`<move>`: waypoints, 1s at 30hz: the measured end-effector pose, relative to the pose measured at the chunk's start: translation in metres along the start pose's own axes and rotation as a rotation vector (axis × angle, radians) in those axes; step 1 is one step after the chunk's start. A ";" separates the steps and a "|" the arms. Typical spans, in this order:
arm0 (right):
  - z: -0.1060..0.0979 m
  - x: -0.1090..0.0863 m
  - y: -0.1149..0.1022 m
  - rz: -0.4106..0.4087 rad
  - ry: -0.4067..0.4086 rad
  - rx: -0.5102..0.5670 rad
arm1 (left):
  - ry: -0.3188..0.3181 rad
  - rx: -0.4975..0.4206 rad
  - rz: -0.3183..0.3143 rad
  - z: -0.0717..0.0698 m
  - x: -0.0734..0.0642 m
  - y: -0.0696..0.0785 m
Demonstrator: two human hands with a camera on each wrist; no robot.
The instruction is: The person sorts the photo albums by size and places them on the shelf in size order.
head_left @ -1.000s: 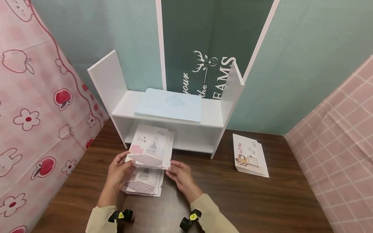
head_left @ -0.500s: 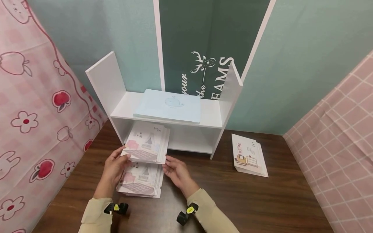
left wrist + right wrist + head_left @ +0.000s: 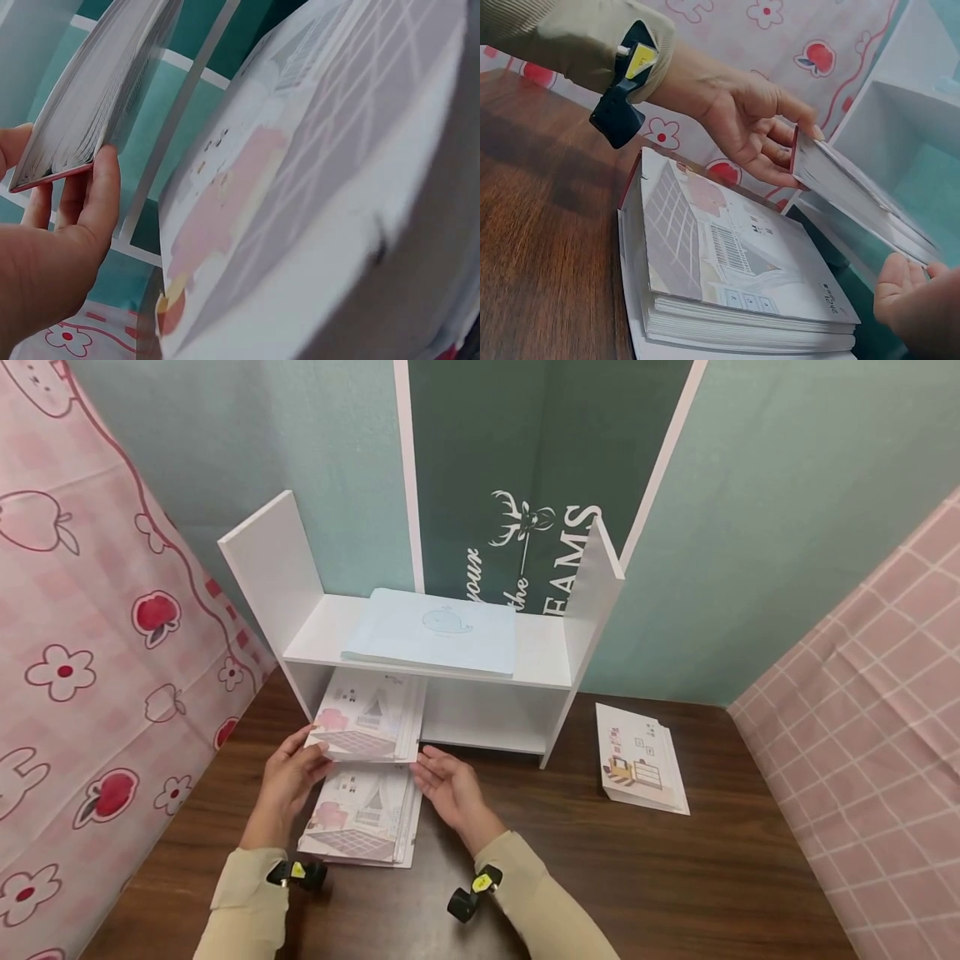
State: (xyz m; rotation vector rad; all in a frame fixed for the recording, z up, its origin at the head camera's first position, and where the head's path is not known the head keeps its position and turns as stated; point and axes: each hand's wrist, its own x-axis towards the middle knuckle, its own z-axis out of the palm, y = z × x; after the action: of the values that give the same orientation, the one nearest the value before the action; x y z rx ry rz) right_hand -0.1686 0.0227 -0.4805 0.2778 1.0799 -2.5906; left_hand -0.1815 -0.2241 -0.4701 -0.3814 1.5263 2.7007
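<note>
A thick book (image 3: 365,722) with a pale house drawing on its cover is tilted into the lower level of a white shelf (image 3: 487,718). My left hand (image 3: 288,777) pinches its near left corner, thumb on top and fingers beneath; the left wrist view shows this book (image 3: 101,90) with its page edges toward the camera. My right hand (image 3: 453,789) holds the near right corner with its fingertips, partly hidden in the right wrist view. Below lies a second book (image 3: 356,822) with a matching cover, flat on the table; it fills much of the left wrist view.
On the shelf's upper board lies a pale blue book (image 3: 435,631) with a whale drawing. Another book (image 3: 641,760) lies on the brown table (image 3: 600,877) to the right. The shelf's side panel (image 3: 273,585) rises at left. Patterned cloth (image 3: 97,693) hangs along the left side.
Both hands have moved the upper book forward and slightly left, so its far end now sits under the upper board. More of the lower book's cover shows. The other books stay put.
</note>
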 end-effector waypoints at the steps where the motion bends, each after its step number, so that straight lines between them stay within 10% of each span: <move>1: 0.000 0.001 0.000 -0.004 -0.007 0.004 | 0.005 -0.005 -0.001 0.000 0.002 0.000; 16: 0.013 0.018 0.005 -0.022 -0.022 0.069 | -0.110 -0.097 -0.013 -0.008 0.025 0.009; 30: 0.014 0.031 0.007 -0.019 0.006 0.125 | -0.022 -0.065 -0.065 -0.002 0.039 0.011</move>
State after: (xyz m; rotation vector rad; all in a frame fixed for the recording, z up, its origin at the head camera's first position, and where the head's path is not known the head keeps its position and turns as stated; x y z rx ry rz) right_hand -0.1957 0.0016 -0.4848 0.3064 0.9279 -2.6803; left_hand -0.2201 -0.2357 -0.4699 -0.3944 1.3983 2.7000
